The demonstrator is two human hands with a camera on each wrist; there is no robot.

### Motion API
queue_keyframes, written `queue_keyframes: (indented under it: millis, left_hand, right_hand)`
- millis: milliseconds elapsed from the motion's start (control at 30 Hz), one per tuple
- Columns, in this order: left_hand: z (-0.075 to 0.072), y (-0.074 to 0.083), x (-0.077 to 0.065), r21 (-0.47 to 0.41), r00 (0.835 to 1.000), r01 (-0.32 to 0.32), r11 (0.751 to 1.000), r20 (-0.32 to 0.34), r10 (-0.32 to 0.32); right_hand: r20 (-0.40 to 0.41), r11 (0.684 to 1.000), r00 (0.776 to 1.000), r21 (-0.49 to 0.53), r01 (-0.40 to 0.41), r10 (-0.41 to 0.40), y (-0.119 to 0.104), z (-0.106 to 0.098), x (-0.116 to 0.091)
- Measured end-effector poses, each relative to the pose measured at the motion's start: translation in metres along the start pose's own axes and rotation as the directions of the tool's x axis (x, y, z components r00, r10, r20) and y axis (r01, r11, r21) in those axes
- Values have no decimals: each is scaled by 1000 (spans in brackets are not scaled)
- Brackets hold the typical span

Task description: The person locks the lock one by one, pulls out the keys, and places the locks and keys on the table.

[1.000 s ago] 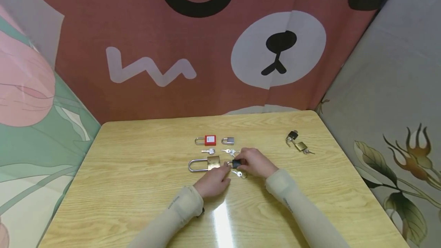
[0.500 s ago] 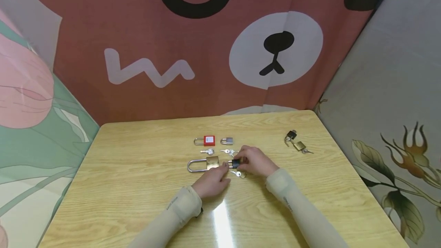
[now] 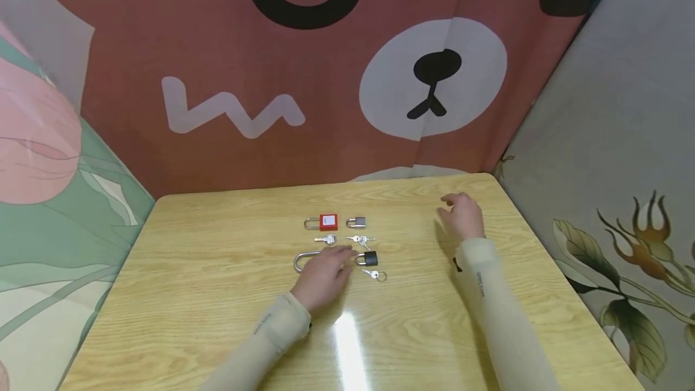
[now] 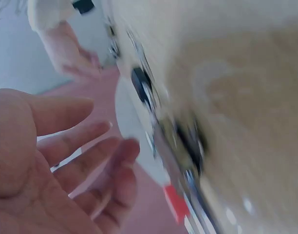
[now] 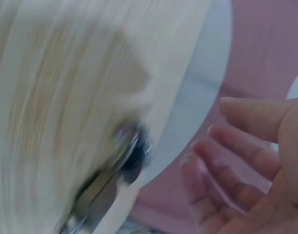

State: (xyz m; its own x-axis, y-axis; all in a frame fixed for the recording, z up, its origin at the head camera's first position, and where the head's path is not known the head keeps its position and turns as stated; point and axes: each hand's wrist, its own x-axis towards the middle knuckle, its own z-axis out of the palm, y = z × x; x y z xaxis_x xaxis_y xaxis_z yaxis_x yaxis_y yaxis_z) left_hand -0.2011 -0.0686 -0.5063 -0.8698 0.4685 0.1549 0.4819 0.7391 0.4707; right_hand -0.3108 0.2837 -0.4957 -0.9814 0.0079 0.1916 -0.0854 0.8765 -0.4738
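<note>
My left hand (image 3: 324,276) hovers with loosely bent fingers over the large brass padlock (image 4: 176,144), covering its body in the head view; only the long shackle (image 3: 300,261) shows there. Just right of its fingertips lies a black padlock (image 3: 370,258), with keys on a ring (image 3: 374,274) below it. At the table's right side, my right hand (image 3: 461,216) is held above a small brass padlock (image 5: 96,197) and a dark padlock (image 5: 134,158), holding neither. Both are hidden by the hand and sleeve in the head view and blurred in the right wrist view.
A red padlock (image 3: 328,222) and a small silver padlock (image 3: 359,222) lie farther back. Below them are a key (image 3: 328,239) and a bunch of keys (image 3: 361,239). The wooden table (image 3: 217,228) ends at a printed curtain (image 3: 228,162).
My right hand has let go of the black padlock beside the left hand and moved right and back. The left hand has shifted slightly left, away from that padlock's shackle.
</note>
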Motion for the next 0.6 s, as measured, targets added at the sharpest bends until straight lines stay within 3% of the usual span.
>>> queue_keyframes:
  millis: [67,167,467,600]
  left_hand:
    - [-4,-4,1,85,999,8,996,-43,-4]
    - [-6,-7,0,160,999,27,987,-44,-20]
    - [-5,-11,-6,209,1000,9,978,-27,-4]
    - [-5,-13,-6,178,1000,14,984,-20,-11]
  right_hand:
    - [8,997,998,-34,-64,64,13,-5,5]
    - [35,989,992,-89,-114,117,27,-8,9]
    - [50,983,990,-134,-122,130,40,-4,15]
    - [55,978,989,-166,-126,137,43,-2,18]
